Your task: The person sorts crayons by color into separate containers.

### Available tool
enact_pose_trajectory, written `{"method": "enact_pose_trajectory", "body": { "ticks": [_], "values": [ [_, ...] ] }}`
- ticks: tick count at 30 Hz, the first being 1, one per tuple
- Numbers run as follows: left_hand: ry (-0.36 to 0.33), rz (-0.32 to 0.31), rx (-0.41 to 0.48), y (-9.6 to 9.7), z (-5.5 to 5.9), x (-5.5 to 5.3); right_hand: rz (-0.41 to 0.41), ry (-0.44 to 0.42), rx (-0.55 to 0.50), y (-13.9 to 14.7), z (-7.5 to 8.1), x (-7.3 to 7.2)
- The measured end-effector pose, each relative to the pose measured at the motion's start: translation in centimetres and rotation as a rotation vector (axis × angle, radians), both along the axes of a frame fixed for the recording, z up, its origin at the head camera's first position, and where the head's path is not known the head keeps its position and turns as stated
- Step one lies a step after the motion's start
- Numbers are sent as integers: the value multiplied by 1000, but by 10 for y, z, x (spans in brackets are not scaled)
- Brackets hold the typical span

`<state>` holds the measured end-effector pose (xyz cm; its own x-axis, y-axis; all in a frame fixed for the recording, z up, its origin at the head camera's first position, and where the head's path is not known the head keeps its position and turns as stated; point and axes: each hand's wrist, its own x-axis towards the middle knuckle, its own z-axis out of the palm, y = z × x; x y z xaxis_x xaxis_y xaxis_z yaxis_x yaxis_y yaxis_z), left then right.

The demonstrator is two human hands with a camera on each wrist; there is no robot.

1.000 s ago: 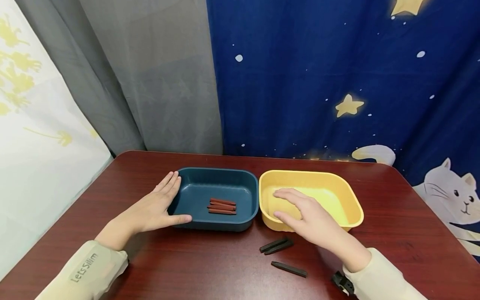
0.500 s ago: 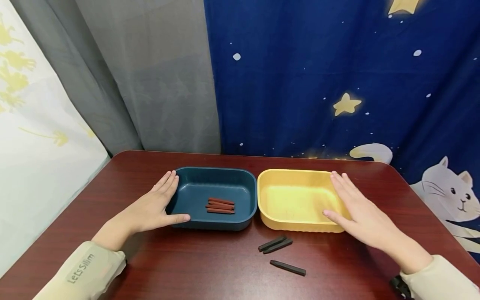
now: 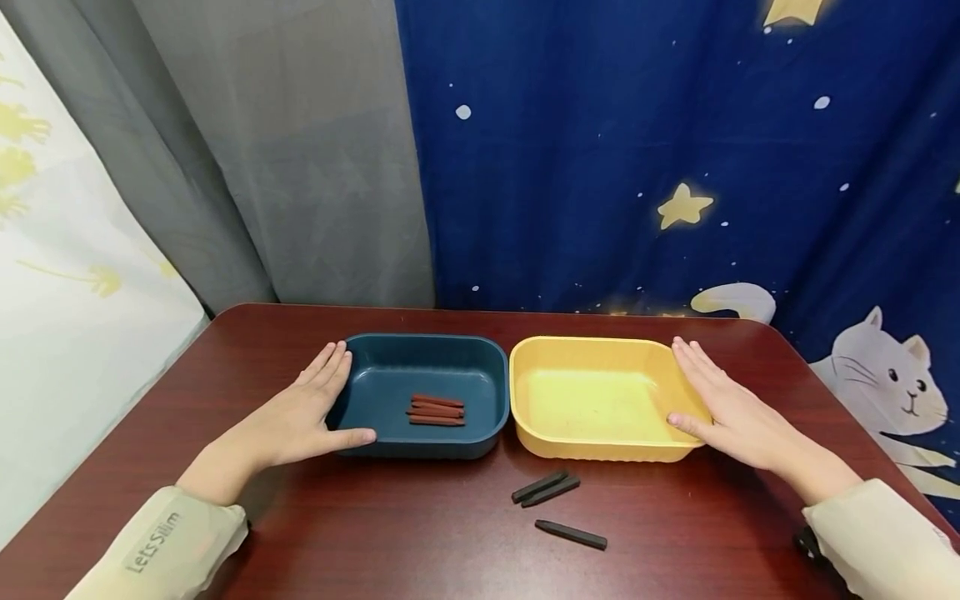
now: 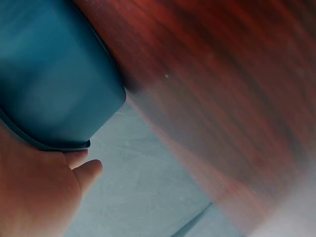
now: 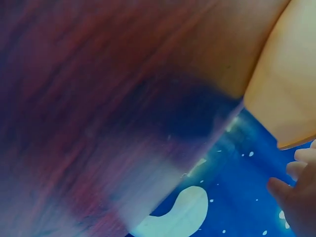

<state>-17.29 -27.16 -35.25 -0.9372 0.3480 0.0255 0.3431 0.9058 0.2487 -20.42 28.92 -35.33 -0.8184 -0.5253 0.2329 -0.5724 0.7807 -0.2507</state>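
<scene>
My left hand lies along the left side of a dark blue tub, its fingers straight at the rim and the thumb over the front left corner. At the right side of a yellow tub, my right hand rests the same way, fingers extended and thumb over the rim. The tubs stand side by side, their near ends meeting. Several reddish-brown crayons lie inside the blue tub. In the left wrist view the blue tub's outer wall shows above the hand; the right wrist view shows the yellow wall.
In front of the tubs, two black crayons lie together on the dark red wooden table. A third black crayon lies closer to me. Behind the table's far edge hang a grey curtain and a blue starry curtain.
My right hand has moved right, from above the yellow tub to its right side. That tub now sits straighter beside the blue one. My left hand has kept its place.
</scene>
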Motion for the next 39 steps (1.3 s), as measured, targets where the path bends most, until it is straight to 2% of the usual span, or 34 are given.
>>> {"method": "enact_pose_trajectory", "body": {
  "ticks": [7,16,23,30,35,39],
  "values": [
    [-6,3,14,-2,2,5,1,-114,-21,-2,-3,-7],
    [9,-3,3,0,4,8,21,-101,-14,-1,-4,-6],
    [10,5,-17,2,7,9,-55,-194,-14,-3,-2,-5],
    [15,-9,-5,5,8,6,-57,-232,-42,-1,-3,-5],
    [5,-19,38,8,8,7,-51,-233,-46,-1,-3,-6],
    [-11,-72,100,20,14,10,-52,-240,-47,-1,-3,-7]
  ]
}}
